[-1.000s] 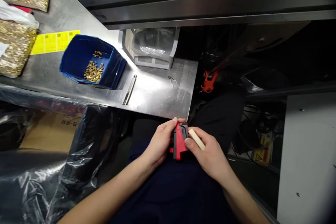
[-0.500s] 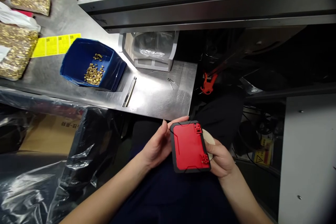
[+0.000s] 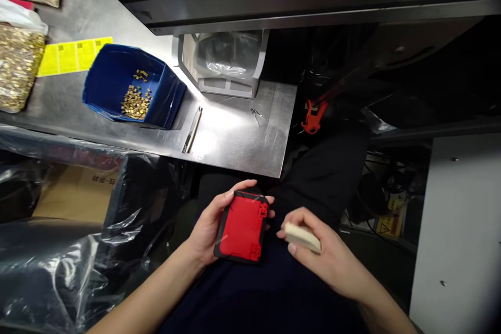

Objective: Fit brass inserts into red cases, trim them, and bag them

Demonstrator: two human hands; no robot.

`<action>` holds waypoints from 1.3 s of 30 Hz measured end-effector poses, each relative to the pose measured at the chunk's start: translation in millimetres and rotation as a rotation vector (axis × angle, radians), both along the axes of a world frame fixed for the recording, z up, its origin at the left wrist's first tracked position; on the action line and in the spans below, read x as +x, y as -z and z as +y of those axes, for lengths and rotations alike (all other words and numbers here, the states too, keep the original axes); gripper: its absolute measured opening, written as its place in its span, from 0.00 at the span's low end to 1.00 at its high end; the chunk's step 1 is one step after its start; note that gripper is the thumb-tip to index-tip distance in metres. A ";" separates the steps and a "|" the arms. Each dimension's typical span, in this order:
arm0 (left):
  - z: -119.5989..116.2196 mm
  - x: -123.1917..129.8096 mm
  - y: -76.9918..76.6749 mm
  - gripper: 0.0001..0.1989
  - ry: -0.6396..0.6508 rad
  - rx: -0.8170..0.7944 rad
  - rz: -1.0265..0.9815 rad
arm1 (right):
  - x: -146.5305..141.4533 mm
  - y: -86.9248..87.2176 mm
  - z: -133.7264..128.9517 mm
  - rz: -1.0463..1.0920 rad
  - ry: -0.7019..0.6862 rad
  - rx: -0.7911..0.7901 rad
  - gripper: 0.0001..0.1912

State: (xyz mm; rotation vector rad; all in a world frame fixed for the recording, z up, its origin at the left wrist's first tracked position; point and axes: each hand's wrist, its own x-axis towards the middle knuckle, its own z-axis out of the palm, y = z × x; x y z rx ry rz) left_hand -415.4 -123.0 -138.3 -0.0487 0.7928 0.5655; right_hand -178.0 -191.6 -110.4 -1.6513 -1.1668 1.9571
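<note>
My left hand [image 3: 209, 224] grips a flat red and black plastic case [image 3: 241, 227] with rounded corners. Its fingers wrap under the case and show at the far edge, and the thumb lies along the near side. Small raised patterns stand at two corners of the red face. To the right, apart from the case, my right hand [image 3: 319, 250] pinches a cream-coloured round pad [image 3: 302, 237], seen nearly edge-on. Both hands are over my lap, just below the edge of the metal table [image 3: 235, 151].
On the table are a blue bin [image 3: 172, 99] with small brass pieces [image 3: 136, 102], a grey bin [image 3: 235, 87] with a plastic bag, a thin cutter-like tool [image 3: 191, 131] and small metal pins [image 3: 257, 115]. An orange-handled tool [image 3: 314, 116] hangs right. Bagged brass parts [image 3: 19, 65] lie left.
My left hand has taken the case and moved it left, away from my right hand. My right hand keeps the pad, which has turned from face-on to nearly edge-on. The view has shifted slightly.
</note>
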 end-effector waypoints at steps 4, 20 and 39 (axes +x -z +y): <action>-13.2 -3.7 -6.8 0.19 0.062 -0.068 0.196 | -8.0 -10.2 -12.5 -0.179 -0.162 0.283 0.03; -28.4 4.7 0.8 0.18 0.225 -0.080 0.192 | -32.6 -22.3 4.9 -0.350 -0.833 0.731 0.10; -26.7 5.6 1.5 0.18 0.218 -0.104 0.230 | -37.3 -27.5 15.7 -0.451 -0.849 0.590 0.03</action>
